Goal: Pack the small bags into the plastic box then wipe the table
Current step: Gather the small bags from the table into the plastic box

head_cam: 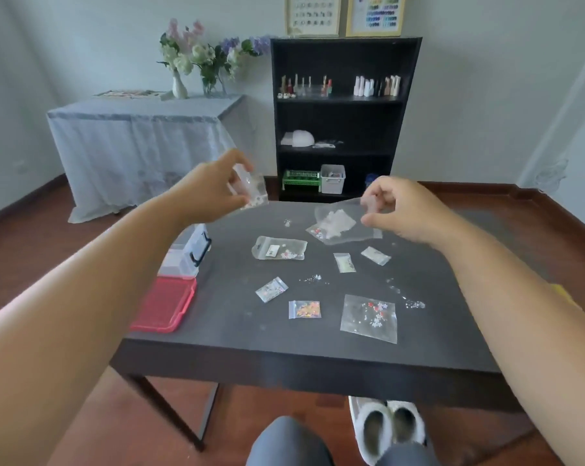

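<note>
We held a small clear plastic bag of pale trinkets (253, 188) pinched in the left hand (213, 191), raised above the far left edge of the dark rectangular table (244, 331). The right hand (402, 210) was closed by thumb and fingertips on the top edge of a larger clear zip bag with white contents (339, 223), which hung partly lifted over the far middle of the table. The remaining small clear bags of coloured beads and flower charms (368, 317) lay flat and apart from one another across the table top. We judged these bags to be very light, limp and slick; a pinch at the sealed top edge or a corner was the safest hold, since a squeeze on the middle could burst the seal. Loose beads (415, 304) lay scattered near the right side. The clear plastic box with a black latch (190, 250) stood at the left edge, its red ribbed lid (165, 306) beside it. One bag (279, 248) carried a small label, unreadable here.
</note>
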A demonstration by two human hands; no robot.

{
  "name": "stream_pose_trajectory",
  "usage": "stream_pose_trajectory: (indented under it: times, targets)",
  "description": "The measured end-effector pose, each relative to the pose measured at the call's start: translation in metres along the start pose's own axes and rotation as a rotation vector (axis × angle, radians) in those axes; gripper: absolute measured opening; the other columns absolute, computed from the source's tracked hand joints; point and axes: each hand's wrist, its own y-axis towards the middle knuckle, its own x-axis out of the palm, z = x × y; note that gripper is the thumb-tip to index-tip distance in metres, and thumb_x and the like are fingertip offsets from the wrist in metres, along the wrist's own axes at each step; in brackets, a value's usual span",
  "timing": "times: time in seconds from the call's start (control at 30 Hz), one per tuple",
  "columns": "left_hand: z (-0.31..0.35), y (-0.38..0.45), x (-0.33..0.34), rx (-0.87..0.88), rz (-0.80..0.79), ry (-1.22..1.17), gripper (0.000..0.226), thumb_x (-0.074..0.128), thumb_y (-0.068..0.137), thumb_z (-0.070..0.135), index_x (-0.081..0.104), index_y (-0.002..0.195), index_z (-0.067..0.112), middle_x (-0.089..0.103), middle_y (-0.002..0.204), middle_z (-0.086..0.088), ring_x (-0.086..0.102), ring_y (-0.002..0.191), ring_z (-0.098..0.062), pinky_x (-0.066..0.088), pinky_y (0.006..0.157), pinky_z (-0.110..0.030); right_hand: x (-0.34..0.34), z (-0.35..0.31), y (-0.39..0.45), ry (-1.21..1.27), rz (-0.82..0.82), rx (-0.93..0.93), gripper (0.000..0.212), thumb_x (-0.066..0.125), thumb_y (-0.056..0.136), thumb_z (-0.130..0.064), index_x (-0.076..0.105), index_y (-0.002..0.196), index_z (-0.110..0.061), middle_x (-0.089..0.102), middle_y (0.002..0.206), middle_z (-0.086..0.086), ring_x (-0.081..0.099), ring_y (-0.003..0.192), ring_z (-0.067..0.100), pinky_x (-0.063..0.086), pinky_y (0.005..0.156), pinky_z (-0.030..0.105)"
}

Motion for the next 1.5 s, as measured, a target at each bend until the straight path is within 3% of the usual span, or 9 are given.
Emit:
stream_pose_trajectory:
  times: [0.13,0.27,0.47,0.57,0.67,0.8,1.03,1.3,1.5]
  targets:
    - [-0.042,-0.036,-0.032,-0.123,0.098,-0.022,0.040,0.073,0.074,0.021,0.050,0.101,0.040,0.059,0.090,0.012,0.060,0.071,-0.013,0.046,0.055,-0.024,0.051,-0.051,0.025,0.137,0.005,-0.088,0.030,0.071,0.080,-0.021,0.059,0.103,-0.037,0.062,0.070,-0.007,0.059,0.062,0.011,0.051,0.064,0.029]
    - [-0.076,-0.061,-0.046,-0.181,0.156,0.015,0.024,0.077,0.072,0.020,0.062,0.088,0.029,0.060,0.091,0.009,0.058,0.067,-0.014,0.046,0.050,-0.025,0.104,-0.100,0.052,0.258,0.055,-0.089,0.013,0.064,0.087,-0.023,0.065,0.096,-0.032,0.068,0.078,0.008,0.068,0.073,0.024,0.057,0.067,0.035]
    - [-0.111,-0.080,-0.054,-0.213,0.206,0.100,0.009,0.075,0.073,0.020,0.073,0.077,0.028,0.064,0.071,0.019,0.056,0.063,0.010,0.036,0.057,-0.007,0.174,-0.158,0.091,0.318,0.036,-0.051,0.030,0.043,0.097,-0.022,0.071,0.106,-0.013,0.072,0.090,0.007,0.067,0.078,0.020,0.056,0.075,0.035]
    - [-0.124,-0.086,-0.055,-0.139,0.177,0.113,0.017,0.068,0.082,0.015,0.075,0.089,0.030,0.071,0.087,0.013,0.063,0.078,0.000,0.047,0.076,-0.018,0.202,-0.170,0.104,0.193,0.010,-0.087,0.030,0.046,0.096,-0.019,0.071,0.108,-0.010,0.071,0.099,0.003,0.058,0.078,0.014,0.043,0.063,0.023]
    - [-0.133,-0.089,-0.054,-0.103,0.173,0.132,0.026,0.060,0.086,0.010,0.074,0.087,0.031,0.072,0.091,0.009,0.064,0.082,-0.007,0.050,0.081,-0.026,0.224,-0.171,0.110,0.150,-0.067,-0.105,0.027,0.049,0.092,-0.016,0.072,0.106,-0.009,0.070,0.110,0.000,0.061,0.085,0.014,0.045,0.072,0.024]
    - [-0.141,-0.089,-0.050,-0.081,0.191,0.125,0.026,0.057,0.083,0.004,0.064,0.081,0.029,0.069,0.083,0.013,0.062,0.076,-0.001,0.051,0.073,-0.026,0.244,-0.161,0.110,0.130,-0.131,-0.127,0.012,0.061,0.087,-0.022,0.070,0.095,-0.024,0.059,0.076,-0.011,0.053,0.070,0.005,0.039,0.065,0.023]
    - [-0.149,-0.077,-0.037,-0.133,0.083,0.100,0.026,0.051,0.086,0.004,0.066,0.088,0.025,0.067,0.091,0.009,0.062,0.082,-0.013,0.048,0.073,-0.028,0.254,-0.159,0.112,-0.024,-0.190,-0.148,0.015,0.057,0.086,-0.023,0.071,0.080,-0.022,0.066,0.084,-0.010,0.061,0.082,0.012,0.044,0.069,0.028]
    - [-0.147,-0.057,-0.024,-0.238,-0.176,0.246,0.024,0.046,0.095,0.017,0.067,0.094,0.030,0.066,0.104,0.004,0.055,0.091,-0.020,0.043,0.092,-0.042,0.228,-0.138,0.106,0.082,-0.068,-0.187,0.037,0.045,0.090,-0.011,0.066,0.118,-0.021,0.052,0.122,0.002,0.052,0.102,0.015,0.039,0.083,0.025]
    - [-0.118,-0.049,-0.016,-0.075,0.001,0.244,0.022,0.048,0.091,0.020,0.067,0.093,0.029,0.065,0.086,0.009,0.053,0.094,-0.023,0.043,0.085,-0.039,0.165,-0.049,0.109,-0.032,0.037,0.072,0.037,0.050,0.088,-0.016,0.063,0.121,-0.027,0.057,0.120,0.001,0.054,0.093,0.016,0.040,0.074,0.026]
